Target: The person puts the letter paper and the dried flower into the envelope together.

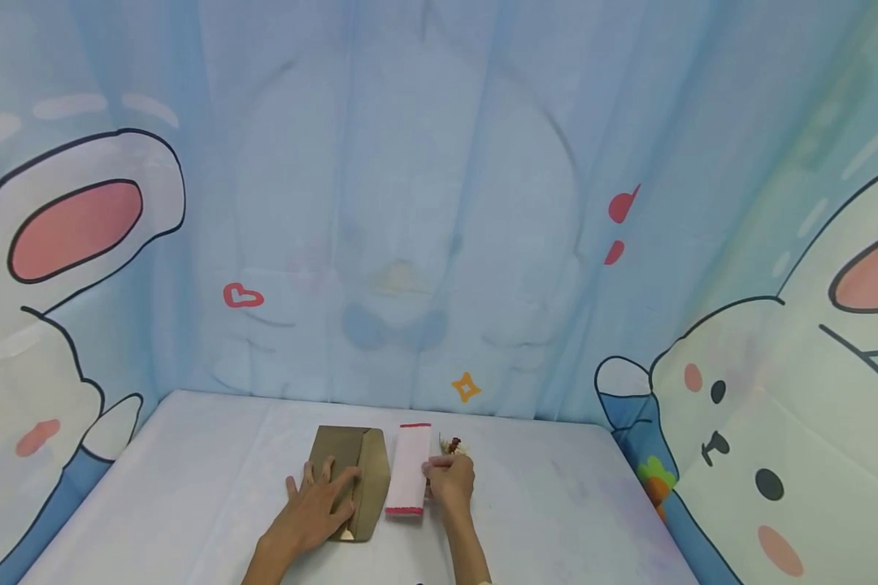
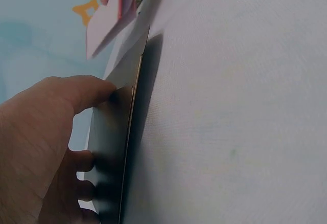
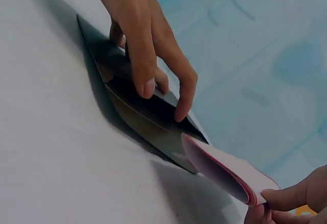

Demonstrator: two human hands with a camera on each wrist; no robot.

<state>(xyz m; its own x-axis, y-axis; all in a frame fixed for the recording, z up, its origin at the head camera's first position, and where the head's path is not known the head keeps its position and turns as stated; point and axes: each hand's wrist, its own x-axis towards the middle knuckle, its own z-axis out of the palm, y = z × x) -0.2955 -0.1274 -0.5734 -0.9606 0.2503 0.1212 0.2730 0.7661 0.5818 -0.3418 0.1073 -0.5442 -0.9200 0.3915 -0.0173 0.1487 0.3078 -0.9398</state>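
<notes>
A dark gold envelope (image 1: 336, 479) lies on the white-covered table, its flap (image 1: 375, 487) unfolded toward the right. My left hand (image 1: 313, 508) rests on it with spread fingers, the fingertips touching its upper face. From the right wrist view, the envelope's mouth (image 3: 148, 101) gapes a little beneath those fingers. My right hand (image 1: 451, 481) pinches the right edge of a folded pale pink sheet of paper (image 1: 410, 471) with red ends. The paper is held tilted, just beside the flap. Beyond the right hand shows a small dried flower sprig (image 1: 452, 445), partly hidden; I cannot tell whether it is touched.
A white cloth (image 1: 556, 504) covers the table. Behind it hangs a light blue curtain (image 1: 410, 203) printed with cartoon rabbits, meeting the table's back edge.
</notes>
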